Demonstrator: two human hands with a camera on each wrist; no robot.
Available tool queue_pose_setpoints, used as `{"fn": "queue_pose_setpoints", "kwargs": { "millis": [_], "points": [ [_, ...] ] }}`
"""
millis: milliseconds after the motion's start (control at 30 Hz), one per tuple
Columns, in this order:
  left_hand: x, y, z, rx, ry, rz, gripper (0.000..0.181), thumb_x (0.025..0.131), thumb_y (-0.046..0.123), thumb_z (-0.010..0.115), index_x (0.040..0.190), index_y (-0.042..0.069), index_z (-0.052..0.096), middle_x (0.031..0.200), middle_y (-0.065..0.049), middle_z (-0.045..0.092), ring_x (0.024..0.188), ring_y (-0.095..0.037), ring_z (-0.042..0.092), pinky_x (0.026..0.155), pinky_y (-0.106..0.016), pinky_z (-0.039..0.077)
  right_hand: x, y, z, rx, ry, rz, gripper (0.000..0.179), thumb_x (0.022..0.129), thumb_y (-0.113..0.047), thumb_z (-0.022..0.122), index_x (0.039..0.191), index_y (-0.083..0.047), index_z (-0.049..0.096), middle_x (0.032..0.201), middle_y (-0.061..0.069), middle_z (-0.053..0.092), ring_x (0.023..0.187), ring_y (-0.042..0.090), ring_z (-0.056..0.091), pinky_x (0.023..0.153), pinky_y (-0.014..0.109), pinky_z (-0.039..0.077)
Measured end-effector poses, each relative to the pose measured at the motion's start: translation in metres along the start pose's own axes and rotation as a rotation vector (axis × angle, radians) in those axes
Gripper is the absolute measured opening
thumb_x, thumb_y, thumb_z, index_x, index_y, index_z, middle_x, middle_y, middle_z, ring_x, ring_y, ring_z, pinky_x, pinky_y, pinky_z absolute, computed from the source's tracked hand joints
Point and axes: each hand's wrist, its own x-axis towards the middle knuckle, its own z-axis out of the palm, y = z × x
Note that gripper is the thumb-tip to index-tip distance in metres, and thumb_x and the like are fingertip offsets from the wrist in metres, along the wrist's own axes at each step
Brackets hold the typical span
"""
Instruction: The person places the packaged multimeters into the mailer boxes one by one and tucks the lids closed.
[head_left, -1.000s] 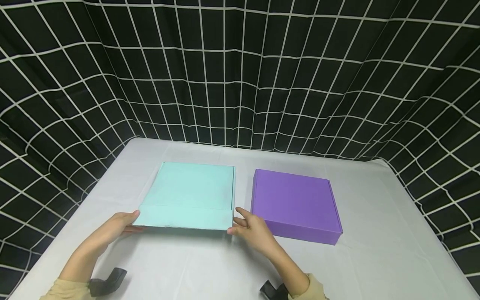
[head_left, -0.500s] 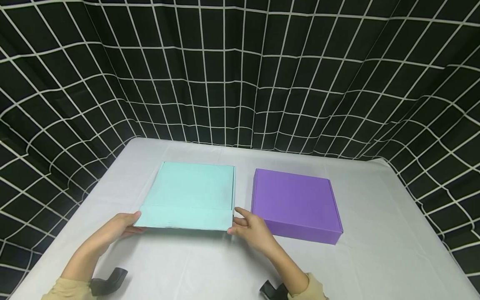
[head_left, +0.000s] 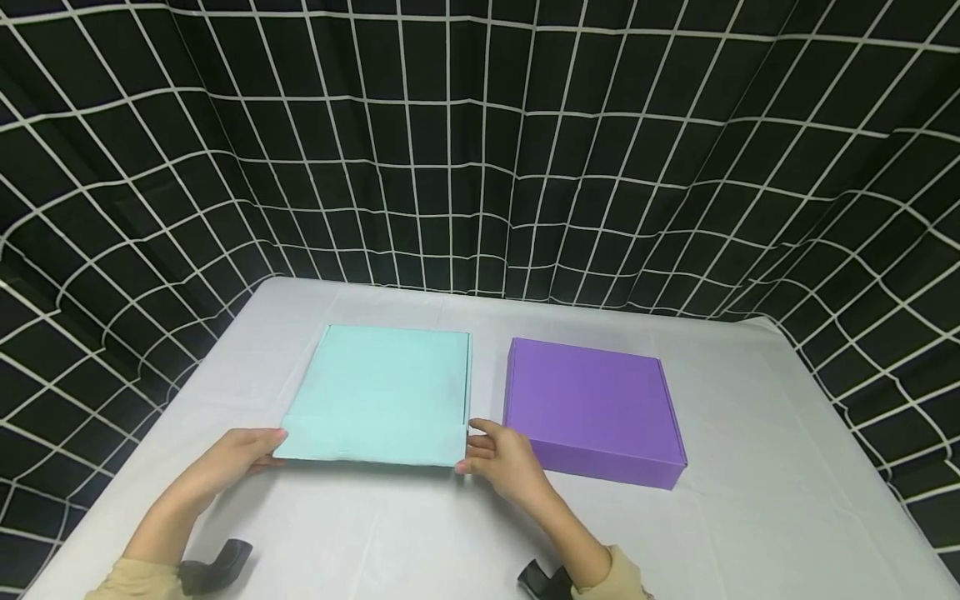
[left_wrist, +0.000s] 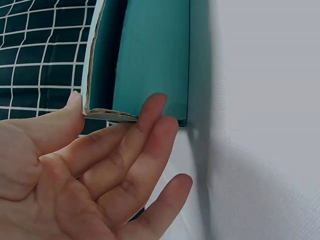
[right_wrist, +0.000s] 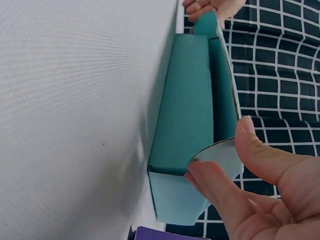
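A turquoise cardboard mailer box [head_left: 382, 383] lies left of centre on the table, its lid slightly raised at the front. My left hand [head_left: 232, 462] holds the left front corner of the lid's flap. In the left wrist view its thumb is at the flap's edge and its fingers lie by the side tab and front wall [left_wrist: 152, 60]. At the right front corner, my right hand [head_left: 502, 462] pinches the rounded side tab [right_wrist: 217, 152] between thumb and index finger. A dark gap shows between flap and front wall in both wrist views. The box's inside is hidden.
A closed purple box [head_left: 588, 404] sits just right of the turquoise one, close to my right hand. White cloth covers the table [head_left: 750, 433]. A black curtain with a white grid [head_left: 480, 150] hangs around the back and sides.
The lid's front edge has shifted slightly toward me, and the flap now lies nearly in line with the lid, its crease fainter. Both hands stay on the corners.
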Motion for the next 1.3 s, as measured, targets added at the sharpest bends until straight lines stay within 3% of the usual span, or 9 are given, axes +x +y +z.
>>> {"fn": "queue_pose_setpoints", "kwargs": {
  "millis": [167, 267, 367, 567, 733, 1000, 1300],
  "points": [
    [0.0, -0.001, 0.0, 0.064, 0.045, 0.009, 0.059, 0.104, 0.032, 0.041, 0.129, -0.022, 0.045, 0.112, -0.029, 0.065, 0.114, -0.047, 0.056, 0.098, -0.066, 0.037, -0.002, -0.001, 0.001, -0.03, 0.016, -0.006, 0.064, 0.081, -0.011, 0.077, 0.133, 0.014, 0.048, 0.118, 0.031, 0.062, 0.106, 0.039, 0.064, 0.084, 0.039, 0.056],
    [-0.001, -0.001, -0.003, 0.091, 0.056, 0.019, 0.063, 0.102, 0.035, 0.047, 0.134, -0.018, 0.043, 0.124, -0.032, 0.058, 0.121, -0.051, 0.048, 0.098, -0.066, 0.038, -0.003, -0.002, 0.002, -0.062, 0.032, 0.0, 0.061, 0.083, -0.013, 0.076, 0.133, 0.011, 0.049, 0.124, 0.029, 0.059, 0.109, 0.041, 0.062, 0.087, 0.044, 0.055],
    [-0.001, -0.001, -0.007, 0.045, 0.026, 0.058, 0.066, 0.098, 0.033, 0.056, 0.139, -0.015, 0.038, 0.134, -0.034, 0.05, 0.127, -0.051, 0.042, 0.099, -0.064, 0.038, -0.004, -0.003, 0.004, -0.051, 0.043, 0.009, 0.057, 0.086, -0.013, 0.073, 0.132, 0.01, 0.048, 0.129, 0.03, 0.055, 0.116, 0.044, 0.056, 0.092, 0.048, 0.052],
    [0.005, -0.004, -0.012, -0.057, -0.071, 0.114, 0.078, 0.088, 0.024, 0.068, 0.143, -0.014, 0.027, 0.138, -0.038, 0.042, 0.129, -0.052, 0.039, 0.099, -0.061, 0.04, 0.001, -0.002, 0.009, 0.09, 0.034, 0.05, 0.059, 0.085, -0.005, 0.068, 0.134, 0.014, 0.04, 0.132, 0.031, 0.049, 0.126, 0.045, 0.046, 0.102, 0.049, 0.044],
    [0.01, -0.007, -0.012, -0.103, -0.082, 0.138, 0.077, 0.085, 0.018, 0.072, 0.141, -0.014, 0.03, 0.137, -0.036, 0.045, 0.129, -0.05, 0.041, 0.101, -0.058, 0.041, 0.006, 0.002, 0.01, 0.146, 0.029, 0.072, 0.059, 0.083, 0.0, 0.068, 0.133, 0.014, 0.039, 0.132, 0.03, 0.048, 0.126, 0.045, 0.046, 0.104, 0.05, 0.041],
    [0.018, -0.008, -0.008, -0.044, -0.009, 0.156, 0.077, 0.077, 0.01, 0.08, 0.134, -0.018, 0.036, 0.128, -0.034, 0.051, 0.121, -0.048, 0.049, 0.099, -0.047, 0.046, 0.01, 0.006, 0.014, 0.112, 0.086, 0.064, 0.057, 0.08, 0.008, 0.071, 0.128, 0.014, 0.042, 0.125, 0.026, 0.052, 0.122, 0.043, 0.05, 0.104, 0.047, 0.042],
    [0.024, -0.004, -0.001, 0.083, 0.137, 0.146, 0.075, 0.063, 0.008, 0.089, 0.121, -0.017, 0.048, 0.114, -0.031, 0.061, 0.109, -0.046, 0.058, 0.093, -0.054, 0.048, 0.013, 0.008, 0.027, -0.057, 0.211, -0.046, 0.052, 0.073, 0.015, 0.073, 0.118, 0.014, 0.047, 0.113, 0.021, 0.053, 0.106, 0.035, 0.056, 0.095, 0.038, 0.05]
  ]
}}
